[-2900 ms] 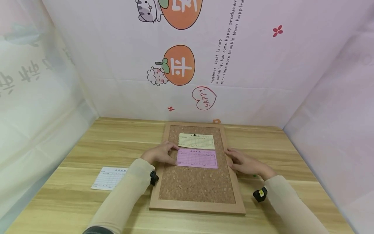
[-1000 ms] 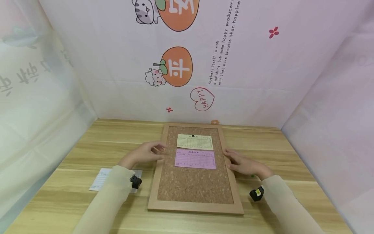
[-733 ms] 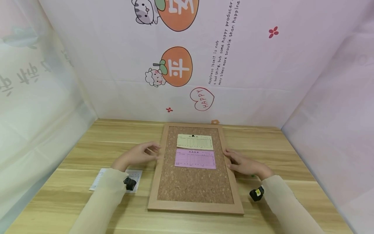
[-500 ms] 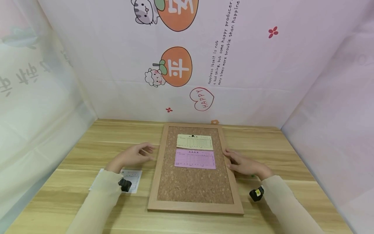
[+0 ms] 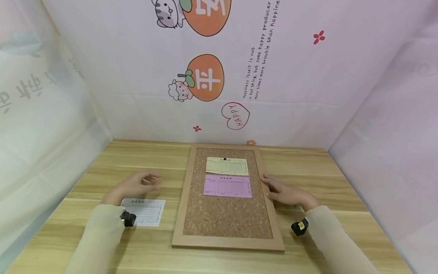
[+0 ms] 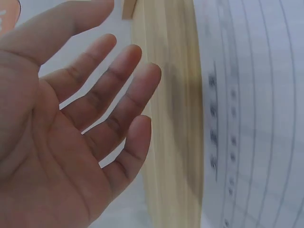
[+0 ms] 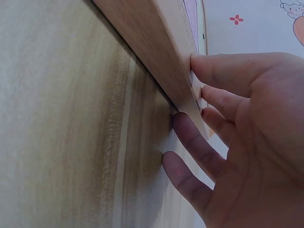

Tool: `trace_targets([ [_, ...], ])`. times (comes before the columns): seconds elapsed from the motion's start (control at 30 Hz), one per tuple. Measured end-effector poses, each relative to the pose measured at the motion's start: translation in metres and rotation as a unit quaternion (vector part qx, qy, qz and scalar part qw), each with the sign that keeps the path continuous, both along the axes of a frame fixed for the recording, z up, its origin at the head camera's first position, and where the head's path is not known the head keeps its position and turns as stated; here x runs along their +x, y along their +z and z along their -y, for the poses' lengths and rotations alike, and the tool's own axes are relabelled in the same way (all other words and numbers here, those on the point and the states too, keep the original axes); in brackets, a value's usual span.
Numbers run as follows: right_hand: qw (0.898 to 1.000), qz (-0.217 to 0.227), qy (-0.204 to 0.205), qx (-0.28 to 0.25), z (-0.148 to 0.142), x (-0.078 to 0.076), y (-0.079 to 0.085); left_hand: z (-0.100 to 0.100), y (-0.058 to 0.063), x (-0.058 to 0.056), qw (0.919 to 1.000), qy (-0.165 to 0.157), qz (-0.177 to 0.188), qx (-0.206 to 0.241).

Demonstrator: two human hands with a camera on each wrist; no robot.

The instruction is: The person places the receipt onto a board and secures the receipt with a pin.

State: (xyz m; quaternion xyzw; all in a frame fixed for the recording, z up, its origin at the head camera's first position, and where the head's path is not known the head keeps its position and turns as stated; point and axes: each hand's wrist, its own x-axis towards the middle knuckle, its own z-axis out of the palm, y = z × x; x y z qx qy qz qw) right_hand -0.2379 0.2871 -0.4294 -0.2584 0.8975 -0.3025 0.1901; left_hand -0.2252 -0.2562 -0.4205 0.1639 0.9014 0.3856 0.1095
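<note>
A corkboard (image 5: 228,217) in a light wooden frame lies on the table. A yellow form slip (image 5: 227,166) is fixed near its top by a black pushpin (image 5: 224,159). Just below lies a purple form slip (image 5: 227,186). My right hand (image 5: 285,190) rests against the board's right side; in the right wrist view its thumb and fingertips meet the wooden frame (image 7: 156,47). Left of the board, my left hand (image 5: 133,186) hovers with loosely bent fingers and nothing in them. Beside it lies a white form slip (image 5: 147,213), partly covered by the left wrist; its ruled lines show in the left wrist view.
The wooden table (image 5: 85,243) runs back to a white printed wall cloth (image 5: 291,95), with more cloth at both sides. A small green thing (image 5: 295,206) shows beneath my right hand. Black wrist cameras (image 5: 299,227) sit on both wrists.
My left hand has let go of the purple slip's left edge and moved left, off the board, to the white slip. My right hand has stayed at the frame.
</note>
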Motion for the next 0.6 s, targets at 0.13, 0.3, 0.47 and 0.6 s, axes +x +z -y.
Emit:
trace_targets([
  [0.13, 1.0, 0.001, 0.001, 0.0, 0.0, 0.0, 0.0, 0.014, -0.002, 0.004, 0.9998, 0.011, -0.01, -0.016],
  [0.3, 1.0, 0.004, -0.003, -0.002, 0.001, 0.0, 0.0, 0.03, -0.001, 0.011, 0.9998, 0.021, -0.006, -0.004],
  [0.47, 1.0, 0.005, -0.002, -0.004, 0.001, -0.001, 0.0, 0.043, 0.003, 0.019, 0.9988, 0.034, 0.027, 0.022],
  [0.6, 1.0, 0.001, -0.002, -0.002, 0.001, -0.001, 0.0, 0.053, 0.005, 0.024, 0.9987, 0.041, 0.024, 0.02],
])
